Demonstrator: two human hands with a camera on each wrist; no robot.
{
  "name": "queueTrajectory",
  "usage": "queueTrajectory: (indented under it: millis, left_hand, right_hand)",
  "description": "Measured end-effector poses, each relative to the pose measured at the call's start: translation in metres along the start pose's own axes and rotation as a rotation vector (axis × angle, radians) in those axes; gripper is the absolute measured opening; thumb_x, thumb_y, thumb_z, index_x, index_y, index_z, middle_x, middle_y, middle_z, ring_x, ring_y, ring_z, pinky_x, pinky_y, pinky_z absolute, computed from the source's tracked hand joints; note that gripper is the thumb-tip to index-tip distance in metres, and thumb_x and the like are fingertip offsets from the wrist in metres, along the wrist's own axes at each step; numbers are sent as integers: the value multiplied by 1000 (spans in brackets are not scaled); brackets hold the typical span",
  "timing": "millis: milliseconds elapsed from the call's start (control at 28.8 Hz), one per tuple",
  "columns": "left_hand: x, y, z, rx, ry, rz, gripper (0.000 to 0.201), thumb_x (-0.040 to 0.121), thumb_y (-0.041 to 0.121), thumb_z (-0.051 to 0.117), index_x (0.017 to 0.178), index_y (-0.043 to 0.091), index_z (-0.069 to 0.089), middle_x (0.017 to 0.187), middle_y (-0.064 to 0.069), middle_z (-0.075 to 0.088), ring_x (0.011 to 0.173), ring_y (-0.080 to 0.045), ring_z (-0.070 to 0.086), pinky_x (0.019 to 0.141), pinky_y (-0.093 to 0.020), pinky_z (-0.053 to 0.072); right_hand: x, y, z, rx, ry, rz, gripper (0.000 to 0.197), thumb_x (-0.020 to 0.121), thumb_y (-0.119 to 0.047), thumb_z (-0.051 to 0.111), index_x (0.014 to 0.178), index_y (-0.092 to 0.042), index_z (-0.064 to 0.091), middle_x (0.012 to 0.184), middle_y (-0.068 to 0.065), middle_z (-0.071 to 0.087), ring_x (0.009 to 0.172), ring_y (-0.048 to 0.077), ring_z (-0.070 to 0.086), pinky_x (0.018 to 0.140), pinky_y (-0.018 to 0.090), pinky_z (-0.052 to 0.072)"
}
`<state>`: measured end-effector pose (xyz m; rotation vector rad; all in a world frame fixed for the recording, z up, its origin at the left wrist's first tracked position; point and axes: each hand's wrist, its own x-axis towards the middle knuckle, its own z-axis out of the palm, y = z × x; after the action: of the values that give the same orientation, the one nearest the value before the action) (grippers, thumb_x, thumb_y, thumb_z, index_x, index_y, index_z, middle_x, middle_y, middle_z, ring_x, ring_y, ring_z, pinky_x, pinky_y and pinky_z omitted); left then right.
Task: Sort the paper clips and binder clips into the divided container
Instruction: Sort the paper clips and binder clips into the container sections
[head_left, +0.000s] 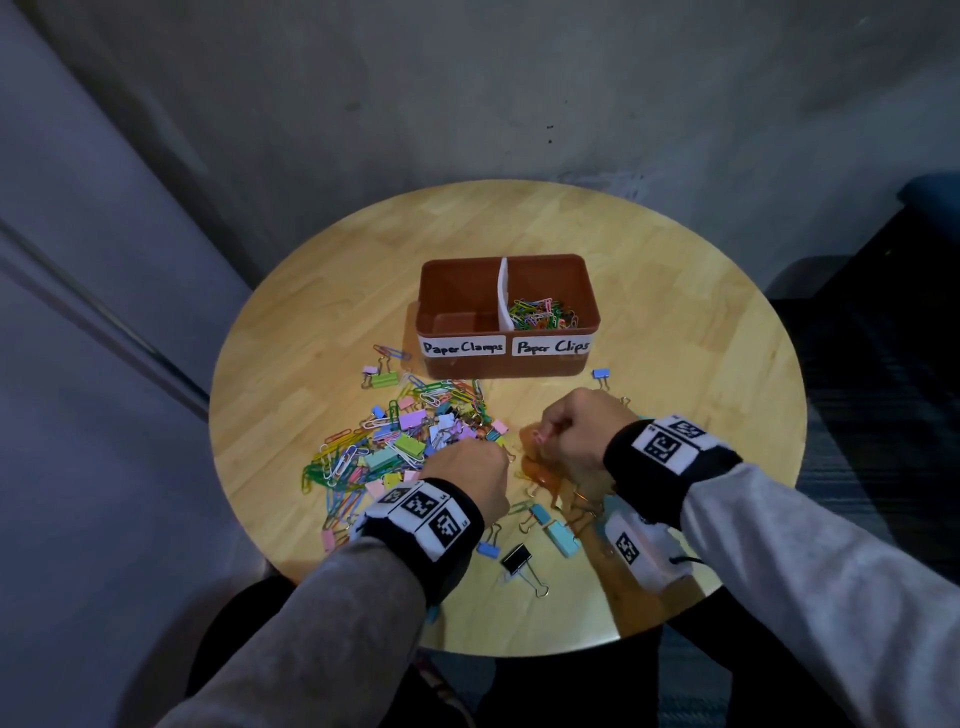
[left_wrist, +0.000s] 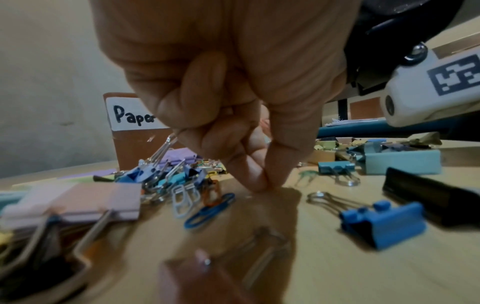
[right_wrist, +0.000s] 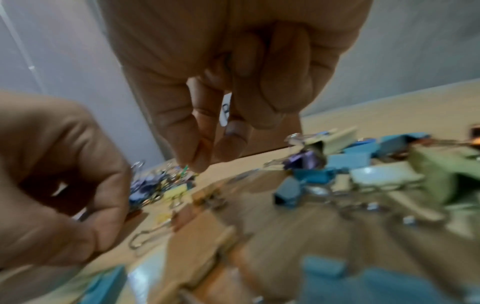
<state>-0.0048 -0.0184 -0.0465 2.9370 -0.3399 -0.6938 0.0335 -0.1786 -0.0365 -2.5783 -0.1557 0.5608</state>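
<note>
On the left of the head view I saw a loose heap of paper clips (head_left: 337, 462) and binder clips (head_left: 410, 441) spread over the round wooden desk (head_left: 311, 322), left of centre and just below the container. A green binder clip (head_left: 383, 379) lay at the heap's upper edge, near the container's lower left corner.

My left hand (head_left: 470, 475) sat at the heap's right edge, fingers curled. In the left wrist view its thumb and forefinger (left_wrist: 255, 179) were pressed together with their tips down on the desk; I could not tell whether they pinched anything. A blue paper clip (left_wrist: 207, 211) lay just left of those fingertips, and a blue binder clip (left_wrist: 384, 224) lay to the right.

At centre, toward the top of the desk, stood the brown container (head_left: 540, 364), split by a white divider (head_left: 502, 296). Its left half, labelled "Paper Clamps", looked bare; its right half, labelled "Paper Clips", held a pile of coloured paper clips.

Lower down, a black binder clip (head_left: 517, 558) and a light blue binder clip (head_left: 561, 538) lay between my wrists.

My right hand (head_left: 582, 434) hung right of centre, fingers curled, above more binder clips. A bit of pink showed at its fingertips, but the right wrist view was too blurred to say what it gripped. A small blue binder clip (head_left: 601, 373) lay beside the container's lower right corner.
</note>
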Motion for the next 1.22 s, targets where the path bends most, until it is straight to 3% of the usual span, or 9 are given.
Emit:
queueTrajectory:
  millis: [139, 278, 452, 660, 834, 903, 973, 1077, 1216]
  left_hand:
    - [2, 4, -2, -39, 7, 25, 7, 83, 31, 65, 88, 26, 63, 100, 0, 62, 96, -22, 60, 77, -31, 48]
    - [4, 11, -3, 4, -14, 48, 9, 84, 29, 68, 89, 21, 65, 99, -2, 65, 95, -25, 62, 80, -36, 53]
    - [2, 1, -4, -9, 10, 92, 21, 88, 12, 53, 84, 23, 70, 100, 0, 69, 95, -22, 63, 80, -36, 54]
    - [-9, -5, -4, 23, -18, 153, 13, 85, 28, 70, 97, 25, 74, 101, 10, 70, 99, -12, 62, 78, -26, 46]
    - [-10, 1, -6, 145, -8, 200, 18, 90, 16, 55, 94, 24, 70, 99, 6, 68, 97, -17, 61, 68, -27, 43]
    - [-8, 3, -8, 166, -39, 197, 17, 87, 12, 53, 91, 21, 67, 97, 2, 67, 94, -21, 61, 68, -30, 45]
    - [-6, 4, -9, 159, -77, 179, 12, 86, 15, 55, 91, 19, 66, 96, 0, 66, 93, -22, 61, 74, -33, 50]
    - [-6, 5, -10, 130, -95, 165, 7, 85, 20, 58, 88, 20, 65, 93, 2, 66, 90, -20, 61, 79, -35, 53]
    - [-6, -8, -9, -51, -14, 115, 11, 83, 18, 51, 78, 26, 57, 77, 9, 60, 77, -15, 56, 65, -26, 43]
  right_hand:
    - [1, 12, -8, 403, 52, 168, 29, 90, -14, 55, 61, -18, 55, 65, 2, 54, 64, 17, 53, 64, 26, 46]
    - [0, 22, -17, 861, -4, 238, 29, 88, -1, 37, 61, -12, 43, 59, 9, 44, 42, 15, 29, 41, 21, 17]
    - [-8, 27, -19, 1247, -166, 201, 18, 77, -17, 35, 59, -15, 35, 55, 5, 45, 35, 10, 14, 39, 12, 10]
    - [-5, 19, -8, 1493, -275, 173, 9, 62, -13, 37, 54, -11, 38, 55, 7, 40, 35, 9, 17, 41, 14, 7]
    - [6, 17, -12, 1141, -70, 298, 24, 83, -12, 39, 60, -14, 42, 52, 4, 41, 30, 11, 21, 36, 11, 14]
    - [11, 18, -16, 897, 115, 336, 31, 89, -9, 48, 58, -11, 47, 48, 6, 43, 28, 13, 32, 34, 12, 23]
    - [16, 19, -17, 627, 227, 288, 26, 86, -9, 58, 60, -12, 53, 55, 7, 52, 45, 17, 51, 45, 17, 38]
    - [21, 12, -15, 194, 186, 152, 16, 82, -16, 65, 67, -21, 62, 79, 1, 65, 76, 18, 61, 69, 24, 47]
    - [23, -12, -2, -143, 61, -73, 10, 85, -25, 63, 79, -24, 70, 90, -3, 68, 84, 19, 62, 77, 29, 51]
